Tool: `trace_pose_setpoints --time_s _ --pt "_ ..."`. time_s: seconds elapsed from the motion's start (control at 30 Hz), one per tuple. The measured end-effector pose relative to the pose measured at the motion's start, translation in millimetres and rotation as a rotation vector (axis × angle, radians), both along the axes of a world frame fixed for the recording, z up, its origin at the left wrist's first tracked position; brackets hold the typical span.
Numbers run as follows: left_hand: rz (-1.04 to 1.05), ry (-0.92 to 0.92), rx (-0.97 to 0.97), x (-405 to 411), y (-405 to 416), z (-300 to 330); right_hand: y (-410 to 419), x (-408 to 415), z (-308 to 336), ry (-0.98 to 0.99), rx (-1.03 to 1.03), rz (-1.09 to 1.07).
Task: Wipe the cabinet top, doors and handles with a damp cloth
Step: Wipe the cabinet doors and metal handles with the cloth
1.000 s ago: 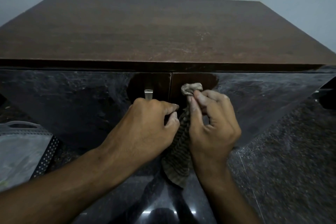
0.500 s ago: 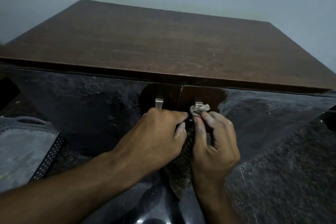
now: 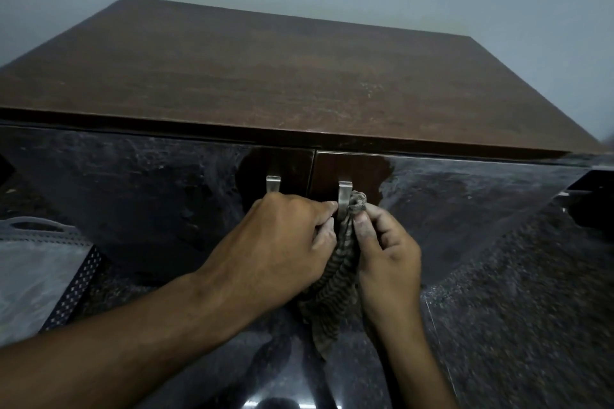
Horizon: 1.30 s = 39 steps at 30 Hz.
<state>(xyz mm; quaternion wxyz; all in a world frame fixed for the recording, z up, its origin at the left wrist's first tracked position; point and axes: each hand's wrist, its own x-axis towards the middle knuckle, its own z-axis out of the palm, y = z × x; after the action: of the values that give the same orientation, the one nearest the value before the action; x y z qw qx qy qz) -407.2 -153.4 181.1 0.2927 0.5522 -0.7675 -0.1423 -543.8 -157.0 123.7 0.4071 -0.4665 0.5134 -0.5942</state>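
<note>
Whereas a second ago your right grip (image 3: 387,251) pinched the cloth (image 3: 335,282) over the top of the right handle (image 3: 344,197), that top now stands bare just above both grips, and the cloth bunches beside it. Your left grip (image 3: 285,242) curls closed against the cloth; what it pinches is hidden. Judged: upper handle wiped, lower part pending. No writing shows.

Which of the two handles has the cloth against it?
The right handle: the cloth is bunched beside it, while the left handle is bare.
</note>
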Motion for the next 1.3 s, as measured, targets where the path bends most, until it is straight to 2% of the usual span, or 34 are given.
trace_pose_setpoints --time_s 0.1,0.2,0.3,0.53,0.67,0.83,1.0,1.1,1.3 --pt "-0.023 0.001 0.001 -2.2 -0.8 0.4 -5.3 0.1 5.5 -0.116 0.0 -0.052" --pt "-0.035 0.004 0.01 -2.4 0.0 -1.2 -2.6 2.3 0.3 -0.077 0.018 -0.093" --pt "-0.046 -0.012 0.028 -2.0 -0.2 -1.5 4.3 2.6 -8.5 0.044 -0.019 -0.152" --pt "-0.024 -0.024 0.054 -1.0 -2.4 -0.1 -4.5 17.2 0.3 0.497 -0.547 -0.426" --pt "0.01 -0.015 0.053 5.2 -2.3 0.9 -17.9 17.6 5.8 0.718 -0.703 -0.458" --pt "0.042 0.031 0.055 7.4 1.2 5.8 -14.7 20.1 1.2 0.678 -0.692 -0.452" --pt "0.088 0.001 0.068 11.7 2.1 4.2 -16.0 18.4 -4.0 0.813 -0.71 -0.327" --pt "0.072 -0.009 0.078 13.8 4.9 5.2 -10.7 15.0 -3.9 0.792 -0.673 -0.365" --pt "0.067 -0.002 0.067 23.3 7.9 5.2 -22.8 19.8 7.7 0.759 -0.748 -0.437"
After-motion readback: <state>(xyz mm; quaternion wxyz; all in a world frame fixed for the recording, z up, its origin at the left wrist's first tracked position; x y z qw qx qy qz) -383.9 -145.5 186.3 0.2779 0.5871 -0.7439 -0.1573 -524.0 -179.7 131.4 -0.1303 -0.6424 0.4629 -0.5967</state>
